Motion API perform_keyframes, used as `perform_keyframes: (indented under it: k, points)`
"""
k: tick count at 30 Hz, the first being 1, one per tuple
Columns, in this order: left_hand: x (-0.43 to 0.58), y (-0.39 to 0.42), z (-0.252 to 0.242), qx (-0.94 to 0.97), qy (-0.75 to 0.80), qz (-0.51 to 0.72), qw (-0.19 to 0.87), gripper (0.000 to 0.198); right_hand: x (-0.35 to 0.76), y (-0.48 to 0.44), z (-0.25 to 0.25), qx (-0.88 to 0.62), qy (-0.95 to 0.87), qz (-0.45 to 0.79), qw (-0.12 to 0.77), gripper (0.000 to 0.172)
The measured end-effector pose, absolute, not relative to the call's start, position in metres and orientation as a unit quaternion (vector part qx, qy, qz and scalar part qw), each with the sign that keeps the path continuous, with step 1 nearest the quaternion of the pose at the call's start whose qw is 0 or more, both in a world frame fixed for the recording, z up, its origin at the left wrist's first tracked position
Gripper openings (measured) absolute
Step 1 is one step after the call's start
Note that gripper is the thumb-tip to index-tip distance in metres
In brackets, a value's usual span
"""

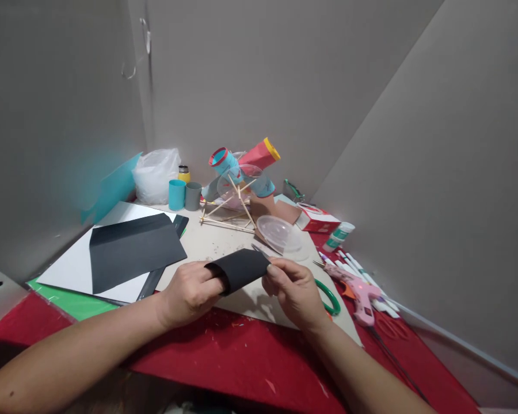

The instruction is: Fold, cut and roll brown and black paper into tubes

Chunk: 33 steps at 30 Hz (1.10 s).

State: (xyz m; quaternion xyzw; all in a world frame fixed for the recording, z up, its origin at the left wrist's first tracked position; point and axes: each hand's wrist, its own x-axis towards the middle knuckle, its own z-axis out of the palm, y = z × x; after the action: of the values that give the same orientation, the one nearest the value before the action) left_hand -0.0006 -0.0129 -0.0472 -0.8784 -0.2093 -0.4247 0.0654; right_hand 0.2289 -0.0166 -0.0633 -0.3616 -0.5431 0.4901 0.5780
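A piece of black paper (244, 269), curled into a tube shape, is held above the front part of the pale board (198, 241). My left hand (194, 290) has its fingers inside the tube's open left end. At the right end, my right hand (291, 287) pinches the paper's edge between thumb and fingers. Just beyond the paper lie the tips of scissors, whose green handle (328, 296) shows to the right of my right hand. A larger black sheet (133, 250) rests on white paper (69, 267) at the left.
Behind stands a stick frame (240, 201) with a clear disc and coloured paper tubes (261, 156). A clear lid (280, 233) lies nearer. Cups (176, 194) and a plastic bag (155, 175) are back left. A pink glue gun (362, 296) and markers (354, 264) lie right.
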Motion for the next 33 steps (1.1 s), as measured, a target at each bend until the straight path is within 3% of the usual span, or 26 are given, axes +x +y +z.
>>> perform_keyframes:
  k: [5, 8, 10, 12, 15, 18, 23, 29, 33]
  points:
    - [-0.002, -0.013, -0.041, -0.877, -0.207, -0.431, 0.056, 0.023, 0.226, -0.012, -0.054, -0.333, -0.441, 0.609, 0.569, 0.024]
    - [-0.003, -0.015, -0.043, -0.880, -0.210, -0.415, 0.092, 0.024, 0.230, -0.007, -0.054, -0.349, -0.404, 0.610, 0.586, 0.027]
    - [-0.003, -0.016, -0.046, -0.880, -0.235, -0.409, 0.057, 0.024, 0.231, -0.004, -0.056, -0.352, -0.402, 0.606, 0.589, 0.023]
    - [-0.001, -0.018, -0.048, -0.867, -0.281, -0.409, -0.037, 0.025, 0.231, -0.003, -0.059, -0.351, -0.415, 0.610, 0.576, 0.017]
    - [0.004, -0.019, -0.050, -0.801, -0.358, -0.425, -0.222, 0.029, 0.230, -0.005, -0.060, -0.352, -0.467, 0.606, 0.540, 0.027]
    - [0.008, -0.018, -0.049, -0.703, -0.397, -0.438, -0.396, 0.032, 0.229, -0.008, -0.060, -0.363, -0.550, 0.580, 0.479, 0.024]
    - [0.011, -0.013, -0.044, -0.589, -0.405, -0.429, -0.552, 0.035, 0.227, -0.010, -0.058, -0.415, -0.589, 0.545, 0.429, 0.024]
    - [0.012, -0.009, -0.041, -0.554, -0.397, -0.418, -0.600, 0.040, 0.222, -0.008, -0.056, -0.422, -0.532, 0.560, 0.475, 0.029]
    - [0.011, -0.006, -0.039, -0.603, -0.413, -0.434, -0.527, 0.037, 0.222, -0.003, -0.053, -0.385, -0.431, 0.620, 0.530, 0.029]
